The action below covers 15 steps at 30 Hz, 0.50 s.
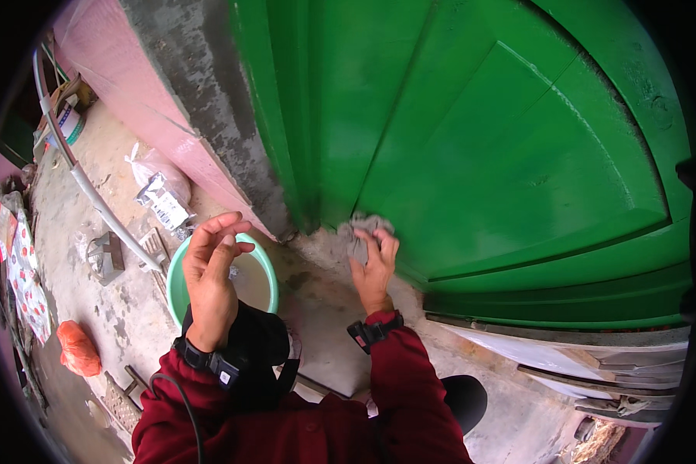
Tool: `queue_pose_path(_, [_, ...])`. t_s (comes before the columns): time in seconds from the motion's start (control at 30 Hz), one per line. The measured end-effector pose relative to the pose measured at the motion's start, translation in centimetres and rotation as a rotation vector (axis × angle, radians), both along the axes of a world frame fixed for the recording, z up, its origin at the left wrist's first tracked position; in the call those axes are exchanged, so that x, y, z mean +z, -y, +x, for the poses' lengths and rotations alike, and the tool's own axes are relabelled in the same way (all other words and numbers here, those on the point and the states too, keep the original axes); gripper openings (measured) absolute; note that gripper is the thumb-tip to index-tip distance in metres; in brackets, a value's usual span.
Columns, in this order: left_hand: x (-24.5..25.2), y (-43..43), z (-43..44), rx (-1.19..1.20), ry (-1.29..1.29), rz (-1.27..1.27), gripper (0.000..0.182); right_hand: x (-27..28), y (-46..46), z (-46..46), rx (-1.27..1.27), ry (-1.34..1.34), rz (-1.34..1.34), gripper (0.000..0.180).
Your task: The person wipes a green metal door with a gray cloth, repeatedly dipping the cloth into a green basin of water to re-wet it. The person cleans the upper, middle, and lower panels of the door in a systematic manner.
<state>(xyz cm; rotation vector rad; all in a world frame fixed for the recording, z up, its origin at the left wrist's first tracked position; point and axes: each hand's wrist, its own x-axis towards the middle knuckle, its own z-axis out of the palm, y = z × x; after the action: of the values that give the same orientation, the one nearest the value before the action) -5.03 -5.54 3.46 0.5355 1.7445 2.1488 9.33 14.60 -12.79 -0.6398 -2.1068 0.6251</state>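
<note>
A crumpled grey cloth (pixel 359 229) is gripped in my right hand (pixel 376 267) and pressed against the lower edge of a green panelled door (pixel 487 156). My left hand (pixel 213 278) hangs in the air with its fingers loosely bent and apart, and nothing is in it. Beneath that hand stands a mint-green plastic basin (pixel 274 278) with cloudy water in it, its near side partly hidden by my forearm and dark clothing.
A pink wall (pixel 151 110) with a grey cement edge (pixel 209 87) borders the door. On the concrete floor lie a tied plastic bag (pixel 165 168), an orange bag (pixel 79 348) and a metal piece (pixel 105 258). A pale pole (pixel 101 206) slants across the left.
</note>
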Motion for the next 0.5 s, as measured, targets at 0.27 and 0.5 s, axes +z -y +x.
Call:
queue_pose_path(0.27, [0.0,1.7,-0.7,-0.002,0.153,0.136,0.025,8.9,1.9,-12.3,0.108,-0.434,-0.044,0.057])
queue_pose_path(0.5, [0.3,2.6,-1.4,0.007,0.211,0.192,0.023,-2.7,2.8,-15.0,0.004,-0.562,-0.149,0.059])
